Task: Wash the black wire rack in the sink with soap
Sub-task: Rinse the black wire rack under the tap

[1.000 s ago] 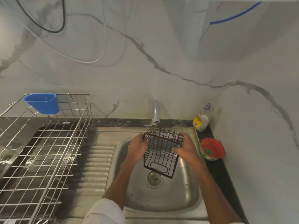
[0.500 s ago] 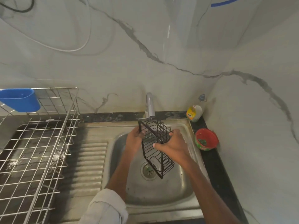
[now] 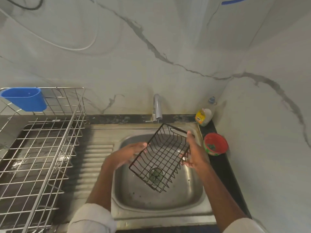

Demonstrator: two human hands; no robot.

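The black wire rack (image 3: 159, 158) hangs tilted over the steel sink (image 3: 198, 197), its open side facing up and its far end just under the tap (image 3: 157, 108). My left hand (image 3: 129, 153) holds the rack's left rim with the thumb on top. On the rack's right side, my right hand (image 3: 193, 153) grips the long edge, thumb near the far handle. Through the wires I see the drain (image 3: 156, 175). A soap bottle (image 3: 204, 115) stands at the back right corner.
A red bowl (image 3: 216, 146) with something green inside sits on the dark counter right of the sink. A large steel dish rack (image 3: 38, 158) with a blue cup (image 3: 25, 98) fills the left. The ribbed drainboard (image 3: 96, 163) lies between.
The rack has been turned from standing on edge to lying flatter with its open side up, and both hands have shifted to its long sides.
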